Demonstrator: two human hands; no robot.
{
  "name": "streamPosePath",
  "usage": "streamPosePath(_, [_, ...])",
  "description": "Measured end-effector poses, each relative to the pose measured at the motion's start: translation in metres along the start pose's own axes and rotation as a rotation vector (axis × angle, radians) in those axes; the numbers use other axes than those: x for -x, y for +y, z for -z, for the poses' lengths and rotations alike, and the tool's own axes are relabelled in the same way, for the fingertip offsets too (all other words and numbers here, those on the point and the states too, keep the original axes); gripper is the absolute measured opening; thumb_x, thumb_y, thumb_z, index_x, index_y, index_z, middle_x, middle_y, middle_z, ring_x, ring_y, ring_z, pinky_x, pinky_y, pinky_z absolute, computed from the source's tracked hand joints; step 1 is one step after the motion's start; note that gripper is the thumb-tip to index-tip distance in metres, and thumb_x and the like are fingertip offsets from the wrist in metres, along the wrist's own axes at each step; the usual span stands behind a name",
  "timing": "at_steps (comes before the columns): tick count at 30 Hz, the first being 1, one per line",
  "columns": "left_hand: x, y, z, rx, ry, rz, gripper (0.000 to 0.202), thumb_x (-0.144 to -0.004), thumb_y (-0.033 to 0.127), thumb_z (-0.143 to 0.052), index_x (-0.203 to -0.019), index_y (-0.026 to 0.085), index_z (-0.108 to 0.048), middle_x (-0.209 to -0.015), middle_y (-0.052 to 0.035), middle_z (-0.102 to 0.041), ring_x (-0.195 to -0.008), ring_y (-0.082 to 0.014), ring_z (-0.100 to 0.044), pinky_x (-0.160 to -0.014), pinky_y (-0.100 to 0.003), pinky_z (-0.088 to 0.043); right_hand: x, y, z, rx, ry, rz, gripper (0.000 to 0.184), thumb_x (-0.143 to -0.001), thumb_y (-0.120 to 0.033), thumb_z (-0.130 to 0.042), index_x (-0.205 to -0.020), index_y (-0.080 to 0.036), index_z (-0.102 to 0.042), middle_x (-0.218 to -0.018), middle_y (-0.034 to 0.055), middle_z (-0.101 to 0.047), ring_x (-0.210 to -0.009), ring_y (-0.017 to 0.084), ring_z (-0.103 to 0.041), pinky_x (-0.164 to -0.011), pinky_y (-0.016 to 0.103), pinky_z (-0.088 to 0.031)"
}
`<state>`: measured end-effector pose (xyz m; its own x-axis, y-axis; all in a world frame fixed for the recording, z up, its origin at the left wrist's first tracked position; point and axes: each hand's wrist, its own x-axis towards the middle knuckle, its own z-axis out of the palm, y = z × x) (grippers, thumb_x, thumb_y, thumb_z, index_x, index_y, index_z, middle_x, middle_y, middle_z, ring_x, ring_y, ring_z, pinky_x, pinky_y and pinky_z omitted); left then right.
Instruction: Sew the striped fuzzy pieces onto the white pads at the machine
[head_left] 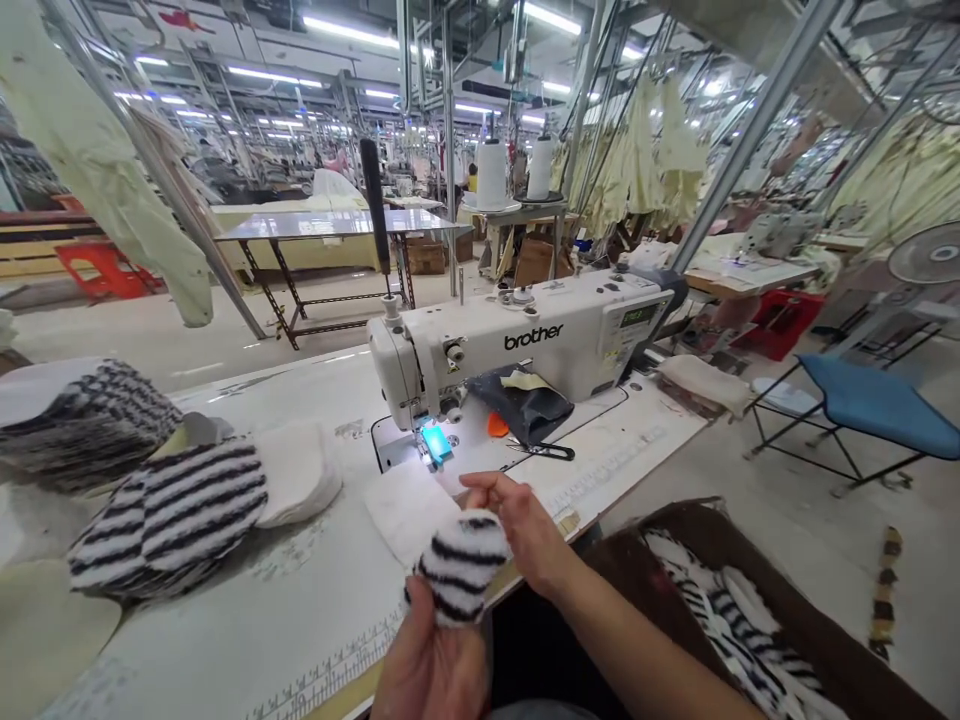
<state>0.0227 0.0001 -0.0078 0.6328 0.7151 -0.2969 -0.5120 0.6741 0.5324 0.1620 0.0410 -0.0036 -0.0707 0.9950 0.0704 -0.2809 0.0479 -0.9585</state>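
Note:
A black-and-white striped plush piece (463,566) is held between both hands at the table's front edge. My left hand (435,655) grips its lower side, with the thumb on top. My right hand (531,532) is closed at its upper right edge, index finger reaching left; its thumb is partly hidden. Just behind the plush lies a white fabric piece (412,508), whose far end is close to the needle area of the sewing machine (517,345). A blue-lit guard (436,441) sits beside the needle.
Stacked striped pieces (202,510) and white pieces (300,475) lie at left on the table. Thread snips (544,451), an orange piece (496,425) and dark cloth (529,400) rest under the machine arm. Below right, a brown-lined bin (622,570) holds striped pieces.

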Motion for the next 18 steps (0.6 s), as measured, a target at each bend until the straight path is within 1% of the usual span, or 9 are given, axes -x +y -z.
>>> streamPosePath(2, [-0.001, 0.002, -0.004, 0.036, 0.022, 0.042, 0.048, -0.067, 0.063, -0.065, -0.070, 0.015, -0.064, -0.028, 0.0064, -0.037, -0.025, -0.0032, -0.032, -0.032, -0.014, -0.025, 0.006, -0.014, 0.007, 0.062, -0.027, 0.056, 0.071, -0.061, -0.080, -0.056, -0.093, -0.016, -0.062, -0.082, 0.0042, -0.056, -0.075, 0.017, -0.052, -0.069, 0.028, -0.042])
streamPosePath(4, [-0.003, -0.003, -0.006, -0.011, 0.109, 0.024, 0.043, -0.066, 0.058, -0.069, -0.067, 0.015, -0.060, -0.028, 0.0070, -0.039, -0.025, -0.0017, -0.030, -0.031, -0.012, -0.022, 0.008, -0.024, 0.015, 0.123, 0.016, 0.091, 0.051, -0.065, -0.065, -0.068, -0.080, -0.017, -0.060, -0.075, 0.0015, -0.054, -0.070, 0.015, -0.049, -0.066, 0.026, -0.040])
streamPosePath(7, [-0.003, -0.015, -0.004, -0.222, 0.284, -0.133, 0.038, -0.067, 0.052, -0.071, -0.072, 0.016, -0.057, -0.032, 0.0059, -0.047, -0.025, -0.0024, -0.031, -0.030, -0.012, -0.021, 0.008, -0.032, 0.027, 0.111, 0.160, 0.103, 0.038, -0.078, -0.056, -0.060, -0.078, -0.019, -0.052, -0.065, -0.0035, -0.046, -0.057, 0.010, -0.041, -0.054, 0.021, -0.034])
streamPosePath(8, [-0.003, -0.016, -0.003, -0.281, 0.354, -0.235, 0.040, -0.066, 0.053, -0.071, -0.078, 0.017, -0.058, -0.041, 0.0037, -0.055, -0.029, -0.0043, -0.039, -0.033, -0.013, -0.028, 0.007, -0.034, 0.029, 0.107, 0.172, 0.098, 0.037, -0.078, -0.056, -0.060, -0.080, -0.020, -0.052, -0.065, -0.0039, -0.046, -0.056, 0.010, -0.040, -0.053, 0.021, -0.033])
streamPosePath(10, [-0.001, -0.014, -0.003, -0.369, 0.457, -0.455, 0.051, -0.061, 0.059, -0.071, -0.089, 0.018, -0.060, -0.072, -0.0032, -0.069, -0.055, -0.0113, -0.059, -0.049, -0.018, -0.046, 0.006, -0.035, 0.028, 0.110, 0.134, 0.069, 0.038, -0.074, -0.055, -0.066, -0.078, -0.018, -0.055, -0.065, -0.0030, -0.049, -0.056, 0.010, -0.042, -0.054, 0.022, -0.034])
streamPosePath(12, [-0.001, -0.006, -0.006, -0.469, 0.440, -0.544, 0.056, -0.060, 0.059, -0.072, -0.096, 0.017, -0.062, -0.095, -0.0072, -0.068, -0.081, -0.0177, -0.063, -0.067, -0.021, -0.050, 0.005, -0.035, 0.022, 0.144, 0.045, 0.039, 0.038, -0.071, -0.053, -0.069, -0.079, -0.017, -0.060, -0.070, -0.0002, -0.055, -0.061, 0.012, -0.047, -0.058, 0.023, -0.037])
streamPosePath(13, [-0.002, 0.000, -0.007, -0.513, 0.399, -0.515, 0.053, -0.062, 0.056, -0.072, -0.096, 0.016, -0.062, -0.097, -0.0080, -0.068, -0.086, -0.0195, -0.063, -0.069, -0.022, -0.050, 0.004, -0.034, 0.018, 0.159, 0.003, 0.032, 0.038, -0.072, -0.052, -0.068, -0.083, -0.016, -0.063, -0.072, 0.0007, -0.056, -0.064, 0.012, -0.048, -0.060, 0.024, -0.038])
streamPosePath(15, [-0.005, 0.012, -0.011, -0.519, 0.349, -0.396, 0.045, -0.067, 0.047, -0.072, -0.098, 0.016, -0.061, -0.089, -0.0066, -0.069, -0.080, -0.0197, -0.064, -0.065, -0.023, -0.050, 0.002, -0.031, 0.009, 0.170, -0.062, 0.020, 0.042, -0.073, -0.051, -0.068, -0.100, -0.018, -0.062, -0.078, 0.0008, -0.056, -0.068, 0.012, -0.050, -0.062, 0.024, -0.039])
streamPosePath(18, [-0.014, 0.024, -0.011, -0.385, 0.414, -0.328, 0.051, -0.068, 0.047, -0.071, -0.109, 0.021, -0.054, -0.084, -0.0027, -0.069, -0.078, -0.0205, -0.065, -0.064, -0.026, -0.051, 0.004, -0.028, 0.001, 0.133, -0.172, -0.067, 0.063, -0.067, -0.040, -0.076, -0.123, -0.026, -0.050, -0.093, 0.0023, -0.057, -0.075, 0.015, -0.054, -0.065, 0.026, -0.042])
